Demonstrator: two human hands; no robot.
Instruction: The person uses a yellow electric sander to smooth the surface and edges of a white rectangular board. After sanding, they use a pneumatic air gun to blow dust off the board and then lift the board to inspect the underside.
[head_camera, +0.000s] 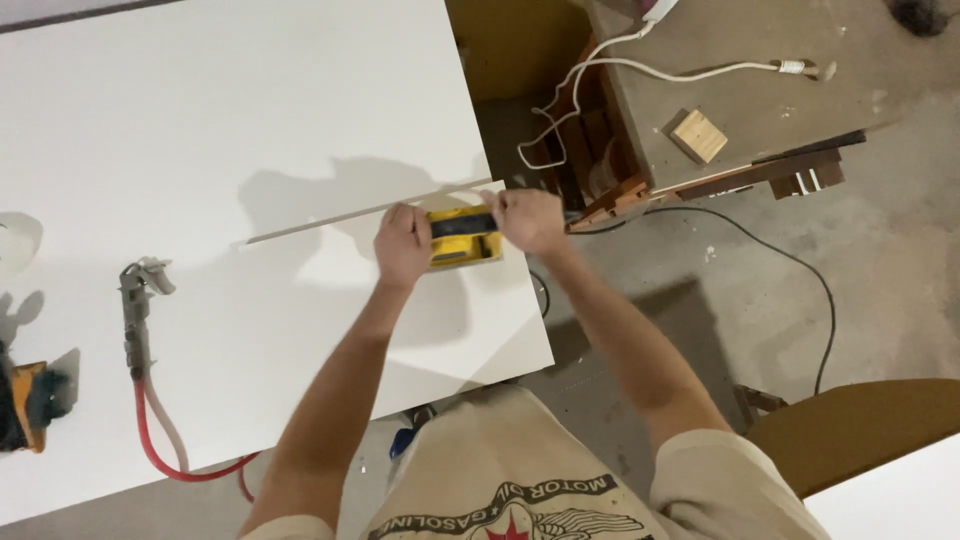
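Note:
A yellow and black hand tool (464, 238) rests near the right edge of a large white board (220, 150). My left hand (402, 243) grips its left end and my right hand (530, 220) grips its right end. A thin pale strip (350, 216) lies slanted across the board and ends at the tool, between my two hands.
A grey air gun (136, 310) with a red hose (165, 450) lies on the board at left. An orange tool (25, 405) sits at the left edge. A workbench (760, 70) with a wood block (698, 136) and white cable stands right. A black cable (800, 275) crosses the floor.

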